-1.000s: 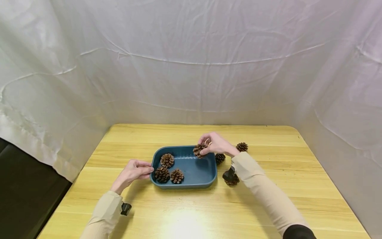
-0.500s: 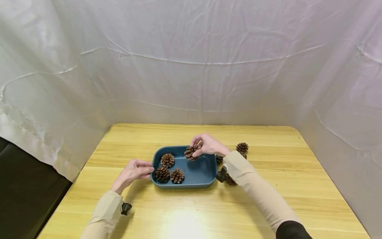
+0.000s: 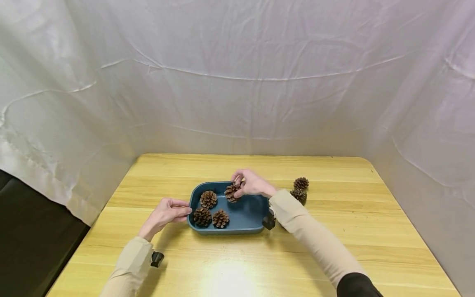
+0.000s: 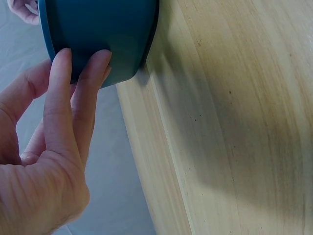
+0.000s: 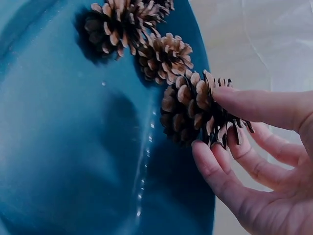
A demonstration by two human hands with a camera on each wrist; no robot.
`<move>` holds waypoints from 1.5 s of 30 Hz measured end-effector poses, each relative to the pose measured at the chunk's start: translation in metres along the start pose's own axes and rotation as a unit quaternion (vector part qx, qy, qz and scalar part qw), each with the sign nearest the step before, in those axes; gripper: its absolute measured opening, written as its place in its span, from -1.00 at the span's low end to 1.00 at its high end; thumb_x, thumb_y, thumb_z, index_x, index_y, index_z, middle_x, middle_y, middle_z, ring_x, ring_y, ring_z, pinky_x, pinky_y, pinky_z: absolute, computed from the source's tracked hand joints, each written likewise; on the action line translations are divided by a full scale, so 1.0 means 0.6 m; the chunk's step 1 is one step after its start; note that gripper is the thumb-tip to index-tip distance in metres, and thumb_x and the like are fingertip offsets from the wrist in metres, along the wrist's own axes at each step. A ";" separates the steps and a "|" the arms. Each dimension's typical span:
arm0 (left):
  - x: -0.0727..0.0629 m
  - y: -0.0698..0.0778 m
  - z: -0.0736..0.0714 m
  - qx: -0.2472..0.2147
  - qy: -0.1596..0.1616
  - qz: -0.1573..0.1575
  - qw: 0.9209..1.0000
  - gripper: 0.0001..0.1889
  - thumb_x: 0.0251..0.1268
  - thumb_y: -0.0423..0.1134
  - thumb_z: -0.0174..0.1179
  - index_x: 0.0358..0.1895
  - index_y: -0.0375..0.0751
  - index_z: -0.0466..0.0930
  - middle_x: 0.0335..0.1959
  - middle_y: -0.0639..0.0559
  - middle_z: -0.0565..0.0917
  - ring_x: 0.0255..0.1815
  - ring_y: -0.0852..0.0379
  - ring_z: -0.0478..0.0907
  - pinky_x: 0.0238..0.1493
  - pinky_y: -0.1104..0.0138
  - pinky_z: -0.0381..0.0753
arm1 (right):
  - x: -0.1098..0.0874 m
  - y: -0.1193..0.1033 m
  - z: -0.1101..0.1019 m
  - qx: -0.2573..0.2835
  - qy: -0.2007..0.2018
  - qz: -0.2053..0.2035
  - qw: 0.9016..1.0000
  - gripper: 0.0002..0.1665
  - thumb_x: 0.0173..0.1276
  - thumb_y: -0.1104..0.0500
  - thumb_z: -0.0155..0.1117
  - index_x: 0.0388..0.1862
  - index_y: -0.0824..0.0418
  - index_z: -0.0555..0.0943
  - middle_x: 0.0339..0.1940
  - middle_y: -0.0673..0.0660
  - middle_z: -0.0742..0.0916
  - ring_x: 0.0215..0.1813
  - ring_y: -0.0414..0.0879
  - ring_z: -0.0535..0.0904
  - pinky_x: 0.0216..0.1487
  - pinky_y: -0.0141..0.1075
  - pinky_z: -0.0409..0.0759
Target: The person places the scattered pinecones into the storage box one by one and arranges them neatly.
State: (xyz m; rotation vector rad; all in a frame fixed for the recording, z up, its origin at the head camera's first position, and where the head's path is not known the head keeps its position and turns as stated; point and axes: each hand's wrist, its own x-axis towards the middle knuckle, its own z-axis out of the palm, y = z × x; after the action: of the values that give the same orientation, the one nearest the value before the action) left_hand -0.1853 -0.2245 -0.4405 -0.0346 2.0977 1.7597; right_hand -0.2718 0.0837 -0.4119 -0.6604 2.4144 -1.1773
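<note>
A blue rectangular tray (image 3: 241,231) sits on the table, holding several brown pine cones. My left hand (image 3: 167,215) is at its left end; in the left wrist view its fairly straight fingers (image 4: 59,103) touch the tray's outer wall (image 4: 112,34). My right hand (image 3: 251,184) pinches a pine cone (image 3: 231,193) over the tray's back side. In the right wrist view, thumb and fingers hold that pine cone (image 5: 183,107), close to another pine cone (image 5: 164,58) in the tray. Two pine cones (image 3: 208,199) (image 3: 220,218) and a darker one (image 3: 202,217) lie at the tray's left.
Right of the tray, a pine cone (image 3: 301,183) and another pine cone (image 3: 298,196) lie on the wooden table (image 3: 356,214). My right sleeve (image 3: 300,220) hides part of that area. Pale fabric (image 3: 237,103) hangs behind and beside the table.
My right hand has moved left over the tray with the pine cone and come lower, nearer the pine cones inside. My left hand has stayed at the tray's left end.
</note>
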 end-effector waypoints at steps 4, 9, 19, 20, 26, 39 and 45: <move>0.000 0.000 0.000 -0.002 0.000 0.001 1.000 -0.51 0.35 -0.44 0.25 0.22 -0.76 0.40 -0.19 -0.06 0.81 -0.29 0.29 0.74 -0.12 0.37 0.83 | 0.002 0.001 0.011 -0.006 0.011 0.001 1.000 -0.49 0.09 0.42 0.54 0.05 0.36 0.59 -0.24 0.16 0.59 -0.39 -0.14 0.45 -0.33 -0.42 0.56; -0.001 0.000 0.001 -0.001 0.001 0.003 1.000 -0.51 0.34 -0.45 0.25 0.21 -0.77 0.40 -0.18 -0.08 0.81 -0.29 0.29 0.74 -0.12 0.38 0.82 | 0.004 0.004 0.022 -0.022 0.023 0.002 0.999 -0.55 0.11 0.39 0.54 0.01 0.34 0.65 -0.20 0.16 0.64 -0.25 -0.12 0.51 -0.22 -0.39 0.61; -0.001 0.000 0.001 0.001 0.002 0.002 1.000 -0.51 0.35 -0.44 0.24 0.21 -0.77 0.40 -0.20 -0.05 0.81 -0.29 0.30 0.74 -0.14 0.40 0.82 | 0.008 0.005 0.037 -0.072 0.033 -0.006 0.997 -0.55 0.16 0.33 0.53 0.06 0.27 0.68 -0.09 0.19 0.72 -0.13 -0.05 0.60 -0.09 -0.27 0.69; -0.001 0.000 0.001 0.001 0.001 0.003 1.000 -0.51 0.35 -0.44 0.24 0.21 -0.77 0.40 -0.20 -0.05 0.81 -0.29 0.30 0.74 -0.14 0.40 0.82 | 0.009 0.005 0.040 -0.078 0.035 -0.006 0.996 -0.54 0.16 0.32 0.53 0.07 0.27 0.68 -0.07 0.19 0.73 -0.11 -0.03 0.61 -0.06 -0.26 0.70; -0.001 -0.001 0.001 0.003 0.001 0.005 1.000 -0.52 0.35 -0.44 0.25 0.20 -0.76 0.41 -0.20 -0.05 0.81 -0.29 0.31 0.73 -0.15 0.41 0.82 | 0.010 0.007 0.053 -0.098 0.047 0.006 0.994 -0.51 0.14 0.27 0.56 0.09 0.26 0.68 -0.04 0.19 0.75 0.00 0.02 0.64 0.06 -0.15 0.71; -0.002 0.000 0.001 0.001 -0.003 0.008 1.000 -0.52 0.35 -0.44 0.24 0.20 -0.77 0.40 -0.20 -0.04 0.82 -0.30 0.31 0.73 -0.15 0.41 0.82 | 0.007 0.008 0.064 -0.115 0.058 0.002 0.992 -0.53 0.15 0.22 0.58 0.06 0.20 0.69 -0.06 0.17 0.75 0.05 0.06 0.63 0.14 -0.04 0.67; -0.002 0.000 0.001 -0.003 -0.003 0.007 1.000 -0.52 0.34 -0.44 0.25 0.19 -0.77 0.41 -0.20 -0.06 0.82 -0.30 0.30 0.74 -0.15 0.40 0.82 | 0.007 0.007 0.069 -0.107 0.054 0.018 0.993 -0.51 0.16 0.20 0.58 0.09 0.20 0.67 -0.11 0.13 0.74 -0.03 0.02 0.61 0.09 -0.09 0.67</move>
State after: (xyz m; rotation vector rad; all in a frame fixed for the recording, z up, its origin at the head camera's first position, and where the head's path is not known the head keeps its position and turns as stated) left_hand -0.1839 -0.2240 -0.4401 -0.0153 2.0943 1.7718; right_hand -0.2548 0.0576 -0.4400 -0.6266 2.6580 -0.9707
